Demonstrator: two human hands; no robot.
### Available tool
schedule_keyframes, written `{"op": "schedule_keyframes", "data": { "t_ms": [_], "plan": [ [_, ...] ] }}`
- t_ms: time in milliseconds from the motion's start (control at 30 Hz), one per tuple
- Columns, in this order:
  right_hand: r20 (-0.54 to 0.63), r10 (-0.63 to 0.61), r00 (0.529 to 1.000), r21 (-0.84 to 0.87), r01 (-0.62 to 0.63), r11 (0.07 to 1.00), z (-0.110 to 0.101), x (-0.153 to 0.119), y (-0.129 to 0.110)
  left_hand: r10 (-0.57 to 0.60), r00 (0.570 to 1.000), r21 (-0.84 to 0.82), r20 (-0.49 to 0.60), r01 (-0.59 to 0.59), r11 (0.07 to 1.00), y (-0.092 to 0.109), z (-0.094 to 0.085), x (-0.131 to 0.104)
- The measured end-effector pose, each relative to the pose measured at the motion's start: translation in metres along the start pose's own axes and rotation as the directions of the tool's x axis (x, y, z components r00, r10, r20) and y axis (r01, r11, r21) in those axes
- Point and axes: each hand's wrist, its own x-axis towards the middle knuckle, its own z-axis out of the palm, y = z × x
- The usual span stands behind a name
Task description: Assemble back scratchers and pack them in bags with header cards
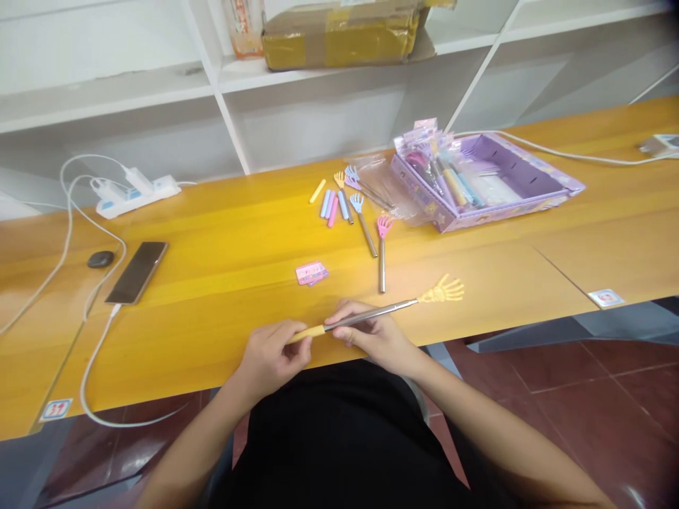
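A yellow back scratcher (371,315) with a hand-shaped head and a metal rod lies across both hands, above the table's front edge. My left hand (273,353) is closed around its yellow handle sleeve, which sits at the rod's left end. With thumb and fingers my right hand (374,338) grips the metal rod near that sleeve. Beyond the hands lie a pink back scratcher (382,247) and a blue back scratcher (364,225), both with bare metal rods. Several coloured handle sleeves (332,211) rest farther back, beside more scratchers. Small pink cards (312,273) lie just past my hands.
A purple display box (530,205) holding packaged scratchers stands at the back right, near clear plastic bags (392,187). On the left are a phone (136,272) with a charging cable, a black mouse-like object (100,259) and a power strip (138,196). A taped carton (342,35) sits on the shelf.
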Motion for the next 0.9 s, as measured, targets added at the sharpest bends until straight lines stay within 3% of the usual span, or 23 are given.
{"op": "schedule_keyframes", "data": {
  "t_ms": [100,167,267,367,900],
  "plan": [
    [-0.02,-0.033,0.999,-0.017,0.032,0.999,-0.02,-0.002,-0.008,-0.021,1.0,0.003,-0.013,0.021,1.0,0.0,0.0,0.001],
    [-0.161,-0.075,0.984,0.068,0.087,0.994,-0.033,-0.002,-0.011,-0.024,0.999,0.005,-0.022,0.025,1.0,0.001,0.0,0.002],
    [-0.408,-0.134,0.903,0.104,0.192,0.976,-0.044,0.0,-0.011,-0.014,1.0,0.011,-0.025,0.015,1.0,0.001,-0.001,0.001],
    [-0.517,-0.183,0.836,0.055,0.246,0.968,-0.044,0.004,-0.008,-0.003,1.0,0.026,-0.018,0.003,1.0,0.0,-0.001,0.001],
    [-0.361,-0.133,0.923,0.057,0.164,0.985,-0.022,-0.002,0.002,-0.048,0.998,0.026,-0.049,0.05,0.998,0.001,-0.003,0.001]
  ]
}}
